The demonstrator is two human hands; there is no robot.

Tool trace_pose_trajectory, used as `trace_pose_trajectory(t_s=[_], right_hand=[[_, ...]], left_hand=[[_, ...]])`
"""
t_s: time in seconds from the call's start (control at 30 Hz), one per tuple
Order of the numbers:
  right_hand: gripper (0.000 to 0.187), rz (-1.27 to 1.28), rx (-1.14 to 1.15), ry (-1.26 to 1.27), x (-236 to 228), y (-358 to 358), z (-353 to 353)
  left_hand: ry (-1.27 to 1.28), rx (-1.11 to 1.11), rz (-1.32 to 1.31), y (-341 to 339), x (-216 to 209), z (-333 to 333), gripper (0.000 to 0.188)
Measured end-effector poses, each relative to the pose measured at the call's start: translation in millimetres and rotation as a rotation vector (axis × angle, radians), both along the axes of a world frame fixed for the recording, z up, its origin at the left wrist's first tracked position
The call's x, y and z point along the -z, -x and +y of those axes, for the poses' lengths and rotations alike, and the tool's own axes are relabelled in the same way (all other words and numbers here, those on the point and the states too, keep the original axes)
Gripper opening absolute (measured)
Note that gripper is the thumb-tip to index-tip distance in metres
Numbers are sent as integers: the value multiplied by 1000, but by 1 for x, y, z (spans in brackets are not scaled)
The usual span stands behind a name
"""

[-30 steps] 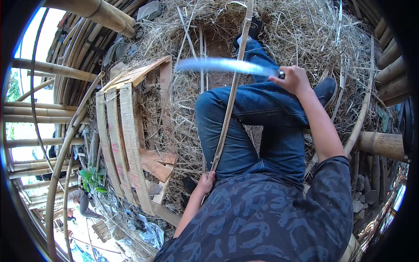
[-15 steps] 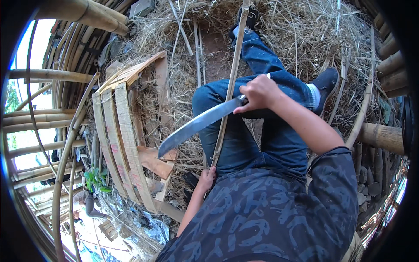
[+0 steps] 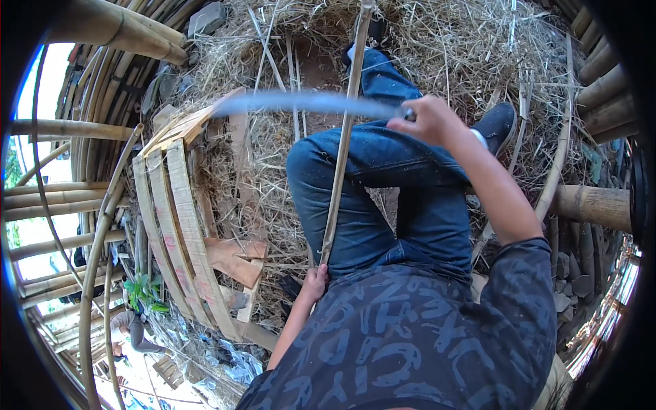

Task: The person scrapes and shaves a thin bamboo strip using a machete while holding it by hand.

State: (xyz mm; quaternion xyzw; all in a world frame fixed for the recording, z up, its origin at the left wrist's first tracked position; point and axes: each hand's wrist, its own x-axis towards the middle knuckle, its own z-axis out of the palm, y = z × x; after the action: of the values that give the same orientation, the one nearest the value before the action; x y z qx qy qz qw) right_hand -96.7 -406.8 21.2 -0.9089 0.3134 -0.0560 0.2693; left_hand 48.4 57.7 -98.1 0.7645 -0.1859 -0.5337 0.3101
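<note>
My left hand [image 3: 313, 282] is closed round the near end of a long, narrow bamboo strip [image 3: 339, 167]. The strip runs away from me over my bent leg toward the far foot. My right hand [image 3: 428, 121] grips the dark handle of a machete [image 3: 301, 102], held out over my lower leg. Its long blade points left and crosses the strip; it is smeared by motion, so I cannot tell whether it touches the strip.
Left of my legs stands a slatted wooden crate [image 3: 174, 219] with broken boards. Straw and shavings [image 3: 451, 61] cover the ground ahead. Bamboo poles [image 3: 75, 126] form a frame at left, and a thick bamboo [image 3: 593, 207] lies at right. Another person [image 3: 140, 331] is at lower left.
The machete has moved farther from me along the strip, its blade swinging from slanting toward me to nearly level. My left hand keeps its hold on the strip's near end.
</note>
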Motion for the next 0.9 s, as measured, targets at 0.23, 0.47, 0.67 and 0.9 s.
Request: trace_pose_trajectory(t_s=[0.23, 0.47, 0.67, 0.9], right_hand=[[72, 152, -431, 211, 20, -22, 28], [80, 35, -321, 387, 51, 3, -9], [78, 67, -213, 417, 62, 30, -12], [77, -43, -202, 467, 68, 32, -20]], left_hand=[[11, 13, -65, 6, -10, -10, 63], [25, 30, -88, 9, -18, -12, 66], [-3, 48, -97, 7, -23, -17, 66], [-18, 27, -111, 8, -23, -17, 66]])
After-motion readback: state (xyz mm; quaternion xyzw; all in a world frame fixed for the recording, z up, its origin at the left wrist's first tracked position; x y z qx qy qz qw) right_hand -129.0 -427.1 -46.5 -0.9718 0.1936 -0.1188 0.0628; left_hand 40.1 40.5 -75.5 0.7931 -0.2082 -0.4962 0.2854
